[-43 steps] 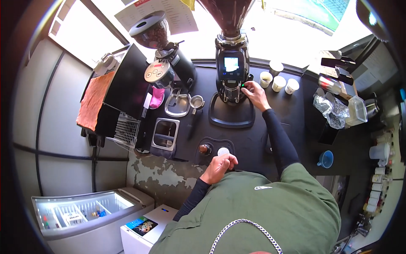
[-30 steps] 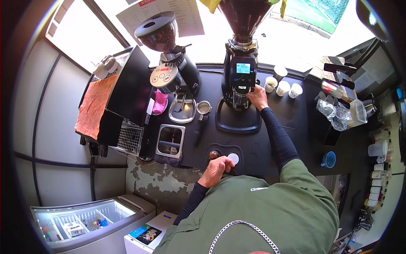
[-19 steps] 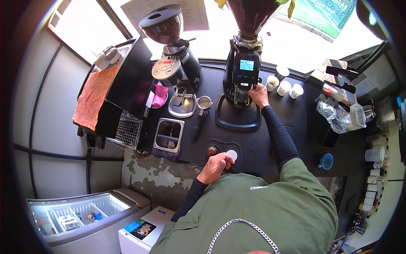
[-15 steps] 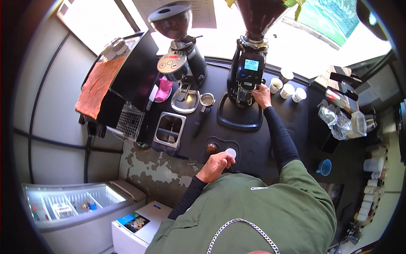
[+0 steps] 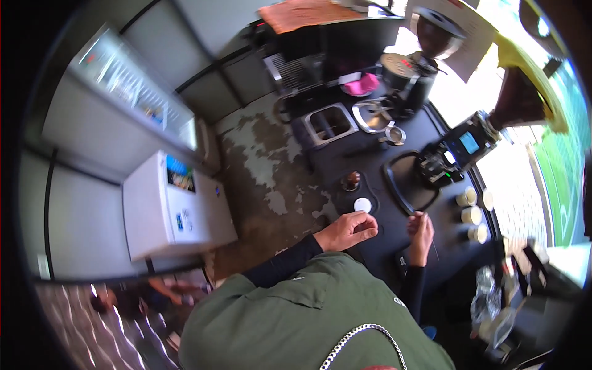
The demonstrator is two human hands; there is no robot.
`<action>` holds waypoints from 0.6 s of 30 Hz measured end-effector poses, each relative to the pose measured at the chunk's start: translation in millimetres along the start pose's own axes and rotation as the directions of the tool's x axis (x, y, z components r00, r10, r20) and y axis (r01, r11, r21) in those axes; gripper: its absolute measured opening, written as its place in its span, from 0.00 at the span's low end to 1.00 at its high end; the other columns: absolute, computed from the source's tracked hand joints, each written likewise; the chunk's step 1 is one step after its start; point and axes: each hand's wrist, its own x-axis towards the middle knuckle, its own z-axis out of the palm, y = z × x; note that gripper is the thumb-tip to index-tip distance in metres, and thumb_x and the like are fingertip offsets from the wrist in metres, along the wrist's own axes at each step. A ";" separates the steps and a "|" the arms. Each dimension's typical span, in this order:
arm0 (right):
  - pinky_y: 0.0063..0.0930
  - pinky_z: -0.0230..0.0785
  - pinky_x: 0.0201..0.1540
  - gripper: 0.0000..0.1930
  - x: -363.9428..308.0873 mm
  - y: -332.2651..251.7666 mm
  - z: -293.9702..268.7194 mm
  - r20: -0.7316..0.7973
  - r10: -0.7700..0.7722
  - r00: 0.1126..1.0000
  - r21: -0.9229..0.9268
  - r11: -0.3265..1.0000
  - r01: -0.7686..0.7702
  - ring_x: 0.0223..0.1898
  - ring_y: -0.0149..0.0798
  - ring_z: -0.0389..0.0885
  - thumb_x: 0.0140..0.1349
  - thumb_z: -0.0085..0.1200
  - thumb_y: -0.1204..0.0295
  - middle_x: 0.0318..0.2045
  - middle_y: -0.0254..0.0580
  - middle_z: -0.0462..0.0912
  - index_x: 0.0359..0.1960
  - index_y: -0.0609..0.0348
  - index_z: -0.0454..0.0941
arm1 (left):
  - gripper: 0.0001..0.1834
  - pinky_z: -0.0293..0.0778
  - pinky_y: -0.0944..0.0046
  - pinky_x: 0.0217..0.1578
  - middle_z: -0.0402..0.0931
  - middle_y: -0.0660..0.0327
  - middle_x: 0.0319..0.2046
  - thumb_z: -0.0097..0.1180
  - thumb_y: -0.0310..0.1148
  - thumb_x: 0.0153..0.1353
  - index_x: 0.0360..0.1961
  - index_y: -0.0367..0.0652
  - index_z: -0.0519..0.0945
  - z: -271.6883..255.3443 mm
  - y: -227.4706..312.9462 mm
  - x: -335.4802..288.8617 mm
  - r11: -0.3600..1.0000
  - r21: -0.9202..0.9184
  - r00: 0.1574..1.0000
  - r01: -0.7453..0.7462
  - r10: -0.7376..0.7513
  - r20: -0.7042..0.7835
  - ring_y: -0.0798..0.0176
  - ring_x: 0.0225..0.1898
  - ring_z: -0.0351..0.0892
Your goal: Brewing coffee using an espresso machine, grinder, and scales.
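Note:
My left hand (image 5: 349,230) is over the near edge of the black counter, its fingers loosely bent and thumb apart, with nothing visible in it. Just beyond its fingers is a white-topped round tool (image 5: 362,205), beside a tamper with a brown knob (image 5: 352,180), both on a black mat. My right hand (image 5: 421,234) hovers by the front of the coffee grinder's black base tray (image 5: 398,196), fingers loosely stretched, holding nothing I can see. The grinder (image 5: 453,154) with its lit screen stands beyond. A portafilter (image 5: 391,134) lies to the left of the grinder.
Several paper cups (image 5: 471,214) line the counter at right. A second grinder (image 5: 414,74), a metal knock box (image 5: 331,123) and an espresso machine (image 5: 327,52) stand farther off. At left are a lit chest freezer (image 5: 135,92) and a white cabinet (image 5: 179,209). A blurred person (image 5: 176,290) shows at lower left.
The view has swung to the left. My right hand has come off the grinder's front and back toward me. My left hand's thumb and fingers are now farther apart.

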 end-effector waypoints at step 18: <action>0.46 0.48 0.77 0.44 -98.9 -115.8 190.0 0.818 -0.070 0.571 0.173 0.977 -0.128 0.78 0.52 0.54 0.76 0.29 0.36 0.80 0.47 0.49 0.80 0.58 0.44 | 0.37 0.52 0.38 0.73 0.45 0.48 0.79 0.58 0.45 0.70 0.77 0.48 0.60 -18.5 37.7 -83.2 0.770 0.633 0.928 0.073 0.181 -0.327 0.36 0.78 0.48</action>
